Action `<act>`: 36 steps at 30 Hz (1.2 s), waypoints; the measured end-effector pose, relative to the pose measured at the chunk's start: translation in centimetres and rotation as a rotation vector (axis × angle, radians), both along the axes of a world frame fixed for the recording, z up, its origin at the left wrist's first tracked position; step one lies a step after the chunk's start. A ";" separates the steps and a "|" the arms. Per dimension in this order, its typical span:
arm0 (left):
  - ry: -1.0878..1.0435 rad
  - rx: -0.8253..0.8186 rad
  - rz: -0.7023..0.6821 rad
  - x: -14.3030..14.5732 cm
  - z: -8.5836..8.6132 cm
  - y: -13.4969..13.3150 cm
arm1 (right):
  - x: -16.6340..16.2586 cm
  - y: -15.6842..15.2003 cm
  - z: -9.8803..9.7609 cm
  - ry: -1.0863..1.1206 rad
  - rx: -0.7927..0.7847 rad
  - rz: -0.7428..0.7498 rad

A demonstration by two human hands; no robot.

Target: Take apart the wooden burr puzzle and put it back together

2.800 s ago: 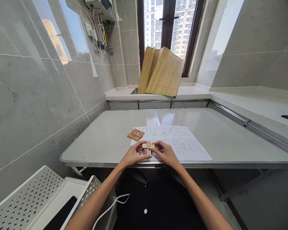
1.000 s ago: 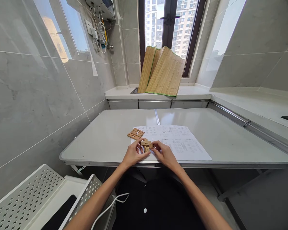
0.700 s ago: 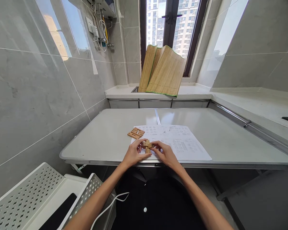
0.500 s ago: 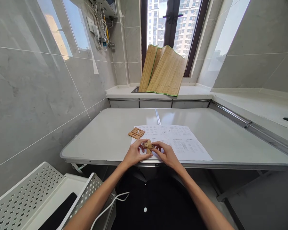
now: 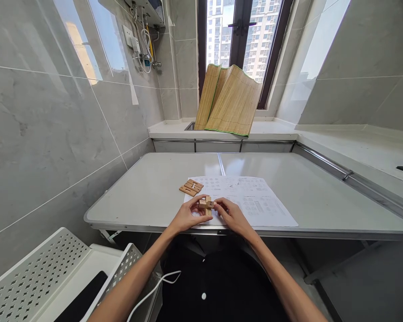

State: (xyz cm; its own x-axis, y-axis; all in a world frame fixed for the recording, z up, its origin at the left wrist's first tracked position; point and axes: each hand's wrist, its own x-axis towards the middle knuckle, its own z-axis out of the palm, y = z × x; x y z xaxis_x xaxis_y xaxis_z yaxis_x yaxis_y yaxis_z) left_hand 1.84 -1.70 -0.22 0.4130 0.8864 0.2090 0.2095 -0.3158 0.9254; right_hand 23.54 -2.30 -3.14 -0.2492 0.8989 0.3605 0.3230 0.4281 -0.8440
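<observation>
A small cross-shaped wooden block puzzle is held near the table's front edge, above a printed sheet. One of its blocks bears a dark mark like a "Z" or "2". My left hand grips it between the thumb below and the fingers above. From the right side, the fingertips of my right hand touch the end of the marked block, with the fingers bent together. The printed paper sheet shows rows of small diagrams. Flat slotted wooden pieces lie at the sheet's upper left corner.
The white folding table has a metal edge and a middle seam. A bamboo mat leans at the window on the ledge behind. White perforated baskets and a white cable are at the lower left. A tiled wall borders the left.
The fingers of my right hand have drawn slightly back along the puzzle's right side, and the marked block face now shows. My left hand keeps its grip in about the same place.
</observation>
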 end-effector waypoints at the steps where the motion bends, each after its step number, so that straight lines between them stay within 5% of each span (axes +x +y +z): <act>1: 0.009 0.003 -0.008 0.0 0.1 -0.1 | 0.0 0.0 0.1 -0.011 0.004 0.003; 7: 0.052 0.053 -0.033 -0.2 0.5 -0.2 | 0.2 -0.3 0.4 -0.037 0.006 0.019; 16: -0.032 -0.005 0.006 -0.1 -1.1 0.5 | 0.7 0.6 0.0 -0.021 0.012 -0.103; 23: -0.030 -0.012 0.049 -0.2 -1.3 0.8 | 8.1 4.6 0.2 -0.255 -0.032 -0.478; 28: 0.028 0.018 0.047 -0.1 -1.4 0.8 | 14.4 7.2 -0.7 -0.487 -0.215 -0.789; 36: 0.092 0.051 0.056 0.0 -1.0 0.6 | 17.6 8.6 -1.0 -0.552 -0.389 -0.922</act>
